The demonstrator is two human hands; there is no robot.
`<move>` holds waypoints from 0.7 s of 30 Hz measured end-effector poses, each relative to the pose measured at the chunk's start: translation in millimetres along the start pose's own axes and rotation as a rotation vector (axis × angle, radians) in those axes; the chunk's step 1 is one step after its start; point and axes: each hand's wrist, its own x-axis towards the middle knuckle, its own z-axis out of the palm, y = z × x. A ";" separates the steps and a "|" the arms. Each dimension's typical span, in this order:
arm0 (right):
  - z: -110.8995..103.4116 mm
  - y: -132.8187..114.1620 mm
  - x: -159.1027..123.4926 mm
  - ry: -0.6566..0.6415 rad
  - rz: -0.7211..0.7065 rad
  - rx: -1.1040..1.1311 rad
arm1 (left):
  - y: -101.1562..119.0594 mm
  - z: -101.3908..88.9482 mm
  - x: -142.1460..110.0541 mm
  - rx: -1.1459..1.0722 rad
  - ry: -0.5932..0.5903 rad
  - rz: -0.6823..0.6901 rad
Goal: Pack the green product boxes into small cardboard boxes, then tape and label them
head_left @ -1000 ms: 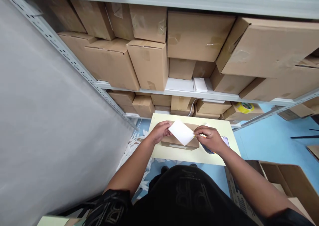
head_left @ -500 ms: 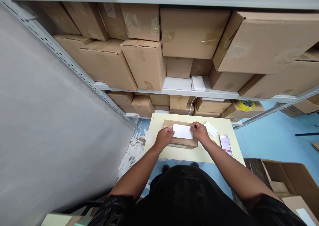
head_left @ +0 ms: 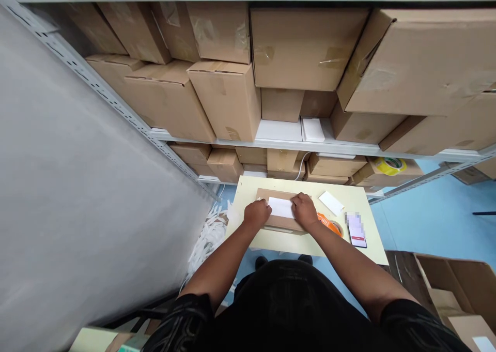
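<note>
A small cardboard box lies on the pale yellow table in front of me. On its top rests a blank white label. My left hand is closed at the label's left edge, thumb side towards the label. At the right edge, my right hand has its fingers curled down onto the label and the box top. Just right of my right wrist is an orange tape roll, partly hidden by the forearm. Both hands cover parts of the box.
A white paper pad and a phone lie on the table's right side. Shelves packed with cardboard boxes stand ahead; a yellow tape roll sits on one. White paper strips litter the floor at left. An opened carton stands at right.
The label, held slightly raised before, now lies lower against the box top. My right hand has moved slightly left and down, and the orange tape roll has come into view beside it.
</note>
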 end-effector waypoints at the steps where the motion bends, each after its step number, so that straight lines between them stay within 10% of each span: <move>1: -0.9 2.3 -1.6 0.021 0.005 -0.004 | -2.2 0.5 -1.0 -0.006 0.010 0.010; 8: -15.7 55.6 -48.9 0.189 0.353 0.369 | -61.4 1.6 -13.5 -0.352 0.294 0.112; 15: 4.6 39.3 -103.1 -0.108 0.771 1.038 | -87.1 36.5 -30.6 -0.913 -0.147 -0.052; 21: -13.3 4.4 -93.9 0.021 0.717 0.994 | -73.3 17.6 -48.9 -0.998 -0.077 0.007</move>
